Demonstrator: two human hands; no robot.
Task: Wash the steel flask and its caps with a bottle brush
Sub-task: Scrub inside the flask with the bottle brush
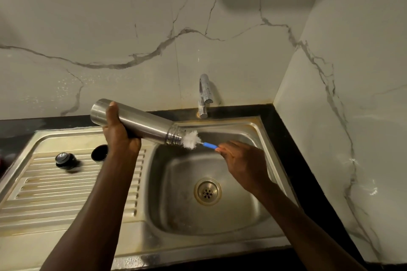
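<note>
Steel flask clasped by left hand; right hand pinches brush.

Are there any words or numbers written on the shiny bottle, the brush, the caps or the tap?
None can be read: the silver steel flask, the white-bristled blue-handled bottle brush, the two dark round caps and the chrome tap show no lettering here.

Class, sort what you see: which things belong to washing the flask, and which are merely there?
In the job: flask, brush, stopper cap, cup cap, sink, tap.
Merely there: marble wall, black counter.
</note>
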